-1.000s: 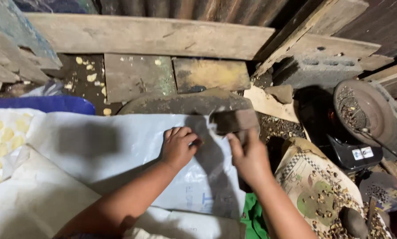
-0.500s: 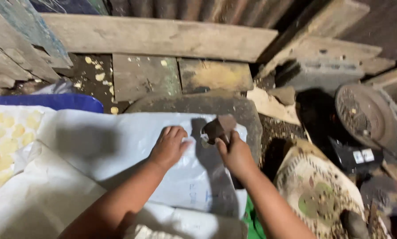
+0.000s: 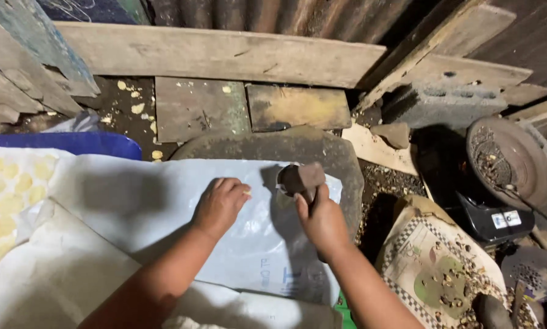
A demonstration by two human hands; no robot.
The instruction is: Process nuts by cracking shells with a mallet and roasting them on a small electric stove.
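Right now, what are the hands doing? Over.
Right hand grips hammer above flat stone. Left hand presses white sheet. Nothing between.

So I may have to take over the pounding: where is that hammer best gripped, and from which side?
Probably by the handle, coming from below, the person's own side. The hammer has its blocky dark head pointing away over the white plastic sheet, and the right hand wraps the handle just behind it. The left hand rests on the sheet, so keep clear of that side.

both forearms bare, no sleeves; left hand [image 3: 220,204] and right hand [image 3: 322,220] ungloved
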